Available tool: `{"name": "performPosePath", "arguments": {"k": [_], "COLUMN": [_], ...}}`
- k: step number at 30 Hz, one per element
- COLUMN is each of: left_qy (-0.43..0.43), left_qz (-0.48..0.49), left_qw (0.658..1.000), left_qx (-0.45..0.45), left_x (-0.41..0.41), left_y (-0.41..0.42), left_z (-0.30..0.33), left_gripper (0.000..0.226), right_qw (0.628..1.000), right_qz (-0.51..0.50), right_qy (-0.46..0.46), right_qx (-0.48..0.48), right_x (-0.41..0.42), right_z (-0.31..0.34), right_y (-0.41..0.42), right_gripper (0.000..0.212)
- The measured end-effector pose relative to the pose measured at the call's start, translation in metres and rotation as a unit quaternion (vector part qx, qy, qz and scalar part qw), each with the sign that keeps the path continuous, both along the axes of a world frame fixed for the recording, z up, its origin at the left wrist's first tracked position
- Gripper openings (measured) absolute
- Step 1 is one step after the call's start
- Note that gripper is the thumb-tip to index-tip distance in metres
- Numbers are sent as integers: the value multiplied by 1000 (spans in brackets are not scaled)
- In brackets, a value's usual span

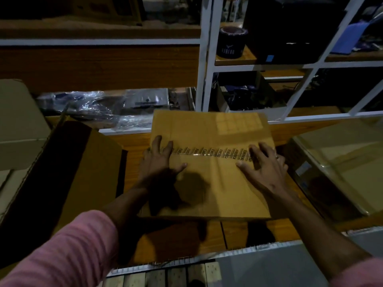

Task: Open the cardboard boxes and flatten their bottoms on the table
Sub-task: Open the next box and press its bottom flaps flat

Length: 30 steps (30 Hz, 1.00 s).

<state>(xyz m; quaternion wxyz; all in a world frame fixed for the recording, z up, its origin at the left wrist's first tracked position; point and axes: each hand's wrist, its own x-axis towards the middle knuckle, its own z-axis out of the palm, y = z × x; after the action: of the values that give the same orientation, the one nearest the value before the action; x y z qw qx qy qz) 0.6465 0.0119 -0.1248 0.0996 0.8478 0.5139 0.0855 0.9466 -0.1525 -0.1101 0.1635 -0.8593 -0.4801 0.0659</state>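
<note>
Cardboard box (pixel 211 162) on wooden desk (pixel 132 150), taped seam up. Left hand (pixel 159 160) and right hand (pixel 263 164) both flat, fingers spread, pressing its top. Opened box (pixel 68 172) stands left; more boxes (pixel 339 154) at right likely still pending.

cardboard box (pixel 209 162) on table (pixel 132 146), open box (pixel 68 172) left, shelving (pixel 205 59) behind

Print on the tape strip (pixel 209 153) too blurred for me to read, my left hand (pixel 158 160) hiding the box edge, open carton (pixel 68 172) cut by left border, shelf contents too dark.
</note>
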Motion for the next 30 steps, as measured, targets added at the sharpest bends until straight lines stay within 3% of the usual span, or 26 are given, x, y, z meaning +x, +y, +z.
{"name": "performPosePath", "arguments": {"k": [7, 12, 18, 25, 30], "left_qy": [-127, -163, -117, -91, -68], "left_qz": [-43, -91, -116, -95, -100], "left_qw": [980, 965, 974, 967, 967], "left_qx": [148, 183, 155, 216, 225], "left_x": [-21, -60, -105, -117, -107], "left_y": [-43, -93, -128, -156, -155], "left_z": [22, -3, -22, 31, 81], "left_gripper": [101, 92, 86, 89, 90], "right_qw": [970, 978, 989, 972, 973], "right_qz": [-7, -25, -23, -1, 18], "right_qy": [-41, -27, -48, -104, -127], "right_qx": [240, 207, 137, 209, 194], "right_x": [-21, -56, -87, -129, -143], "right_z": [20, -23, -36, 28, 81], "right_y": [-52, -99, -144, -154, -142], "right_gripper": [74, 76, 81, 87, 82]}}
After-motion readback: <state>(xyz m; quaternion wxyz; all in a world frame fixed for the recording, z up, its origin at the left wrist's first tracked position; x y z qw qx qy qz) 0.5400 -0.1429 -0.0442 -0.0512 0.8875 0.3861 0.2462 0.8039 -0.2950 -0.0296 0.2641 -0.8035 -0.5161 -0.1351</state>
